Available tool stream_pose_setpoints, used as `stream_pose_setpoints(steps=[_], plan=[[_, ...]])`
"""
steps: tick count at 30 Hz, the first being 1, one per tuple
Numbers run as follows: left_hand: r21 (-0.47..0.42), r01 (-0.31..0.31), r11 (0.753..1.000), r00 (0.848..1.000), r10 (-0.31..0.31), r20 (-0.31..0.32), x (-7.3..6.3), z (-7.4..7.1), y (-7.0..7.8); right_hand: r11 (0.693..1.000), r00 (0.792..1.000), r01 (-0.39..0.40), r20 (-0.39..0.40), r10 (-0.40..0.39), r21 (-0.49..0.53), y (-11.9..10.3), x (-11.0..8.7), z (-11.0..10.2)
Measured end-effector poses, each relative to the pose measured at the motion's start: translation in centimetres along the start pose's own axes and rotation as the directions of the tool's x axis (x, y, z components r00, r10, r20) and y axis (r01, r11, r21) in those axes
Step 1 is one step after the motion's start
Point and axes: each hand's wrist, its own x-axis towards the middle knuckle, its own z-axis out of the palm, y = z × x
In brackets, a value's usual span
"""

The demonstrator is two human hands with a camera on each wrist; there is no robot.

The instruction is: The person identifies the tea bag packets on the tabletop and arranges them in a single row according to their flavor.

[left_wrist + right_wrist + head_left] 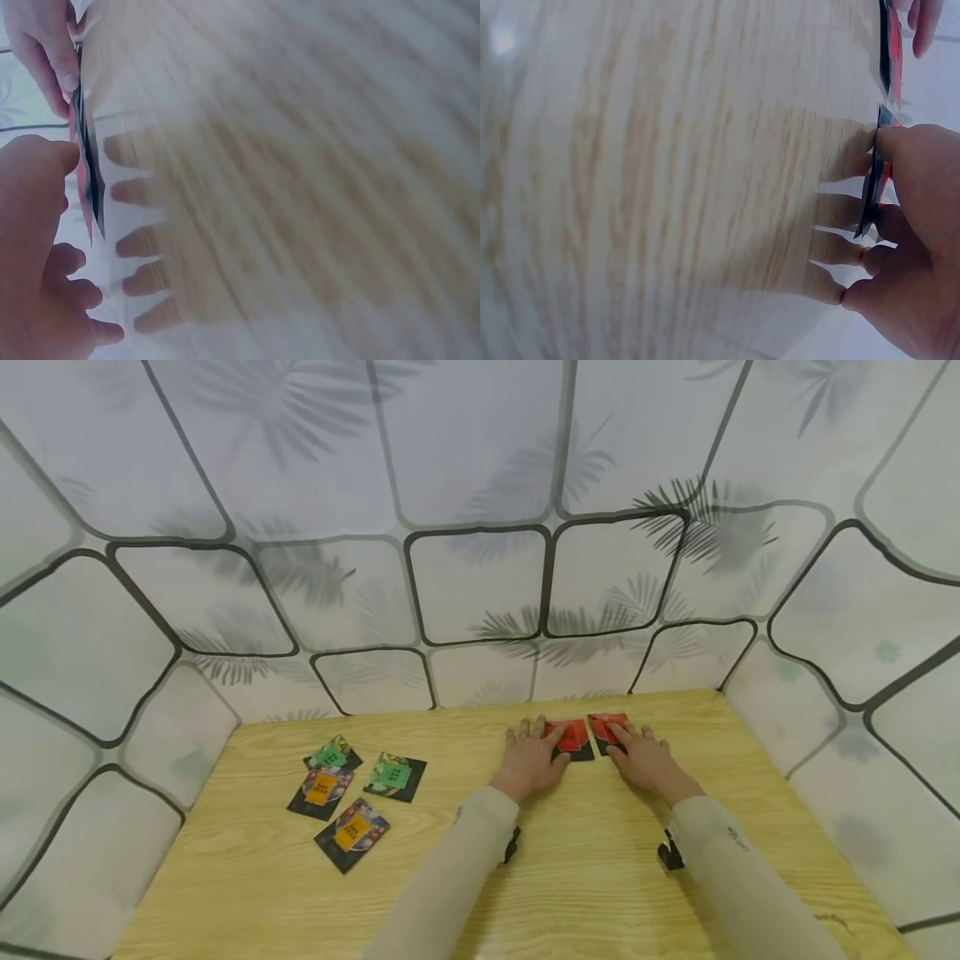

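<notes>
Two flat red-and-black packets lie side by side near the table's far edge, a narrow gap between them. At the left packet (577, 742), my left hand (529, 763) rests with fingers spread, the index finger and thumb touching its left side. My right hand (643, 760) lies over the right packet (602, 727), its fingers also spread and covering part of it. In the right wrist view the thumb (900, 142) touches the edge of the right packet (871, 184). From the left wrist, the left packet (96, 184) shows edge-on beside the thumb.
On the left of the wooden table (247, 877) lie two green-labelled packets, one upper left (333, 755) and one beside it (395, 777). Two orange-labelled packets, one overlapping the green (321, 792) and one nearer (351, 833), lie below. Patterned fabric walls (480, 585) surround the table.
</notes>
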Motion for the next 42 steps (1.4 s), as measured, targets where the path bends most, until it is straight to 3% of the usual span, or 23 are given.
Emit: stream_pose_setpoints(steps=[7,12,25,35,42], plan=[[-0.023,-0.035,0.999,0.999,0.034,-0.026,-0.9,-0.3,-1.1,1.000,1.000,0.015,0.004,-0.015,-0.022,0.0,-0.1,0.2],[-0.018,-0.045,0.999,0.997,0.043,-0.069,-2.0,-0.7,-2.8,0.999,0.999,0.035,-0.013,-0.036,-0.024,0.0,-0.2,0.3],[0.022,0.028,0.999,0.996,-0.026,-0.091,-6.1,-1.0,-9.1,0.998,0.998,0.052,-0.032,-0.053,-0.027,0.2,-0.7,0.1],[-0.004,0.101,0.995,0.990,-0.100,-0.104,-9.5,-0.9,-13.5,0.998,0.997,0.064,-0.034,-0.065,-0.017,-0.2,-1.0,-0.1],[-0.068,0.103,0.992,0.983,-0.112,-0.146,-11.6,-1.1,-15.9,0.998,0.998,0.063,-0.026,-0.063,-0.018,0.2,-0.4,0.1]])
